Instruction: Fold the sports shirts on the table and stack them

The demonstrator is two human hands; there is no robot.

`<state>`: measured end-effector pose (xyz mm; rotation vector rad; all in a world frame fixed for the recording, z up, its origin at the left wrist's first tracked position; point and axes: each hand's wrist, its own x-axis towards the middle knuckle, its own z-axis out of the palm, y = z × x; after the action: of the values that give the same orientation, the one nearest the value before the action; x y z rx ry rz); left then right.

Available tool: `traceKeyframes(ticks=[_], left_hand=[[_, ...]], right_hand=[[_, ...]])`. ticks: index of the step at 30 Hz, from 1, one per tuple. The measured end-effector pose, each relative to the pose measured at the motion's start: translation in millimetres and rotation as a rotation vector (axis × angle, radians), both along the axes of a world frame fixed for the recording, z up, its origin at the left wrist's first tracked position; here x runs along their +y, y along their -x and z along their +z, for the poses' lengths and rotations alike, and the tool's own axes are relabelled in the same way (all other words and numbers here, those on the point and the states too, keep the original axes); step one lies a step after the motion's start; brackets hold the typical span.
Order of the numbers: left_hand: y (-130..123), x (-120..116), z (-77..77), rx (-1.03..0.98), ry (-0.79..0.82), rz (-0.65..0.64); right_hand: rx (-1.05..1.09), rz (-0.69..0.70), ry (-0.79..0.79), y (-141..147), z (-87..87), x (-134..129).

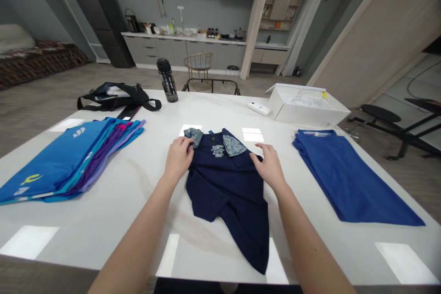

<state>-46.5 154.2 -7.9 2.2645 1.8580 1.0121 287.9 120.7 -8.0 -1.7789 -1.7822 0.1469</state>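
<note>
A navy polo shirt lies front up on the white table before me, its lower part folded and skewed into a point toward me. Its patterned blue-grey collar is spread apart, with a matching patterned patch below the neck. My left hand is closed on the shirt's edge at the left shoulder, a bit of dark cloth between thumb and fingers. At the opposite shoulder, my right hand touches the shirt's edge with thumb and forefinger apart.
On the left lies a stack of folded blue and purple shirts; on the right, a folded blue garment. Farther back stand a black bag, a bottle, a white device and an open white box.
</note>
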Motion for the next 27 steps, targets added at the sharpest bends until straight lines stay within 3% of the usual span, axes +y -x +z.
traceKeyframes(ticks=[2, 4, 6, 10, 16, 22, 27], left_hand=[[-15, 2, -1.3, 0.031, 0.091, -0.205], [-28, 5, -6.1, 0.076, 0.171, -0.285], [-38, 9, -12.5, 0.145, 0.221, -0.248], [-45, 20, -23.1, 0.278, 0.291, -0.028], [-42, 49, -28.1, 0.292, 0.404, 0.052], [-45, 82, -29.0, 0.231, 0.458, 0.029], [-50, 99, -34.7, 0.387, 0.355, -0.022]], right_hand=[[-0.066, 0.15, -0.001, 23, 1.0, 7], [-0.14, 0.219, 0.049, 45, -0.3, 16], [-0.201, 0.216, 0.107, 61, -4.7, 28], [-0.253, 0.13, 0.24, 69, -17.0, 54], [-0.084, -0.078, 0.426, 19, -16.0, 104], [-0.015, -0.24, 0.389, -41, -10.7, 142], [0.071, -0.271, 0.347, -59, -17.4, 180]])
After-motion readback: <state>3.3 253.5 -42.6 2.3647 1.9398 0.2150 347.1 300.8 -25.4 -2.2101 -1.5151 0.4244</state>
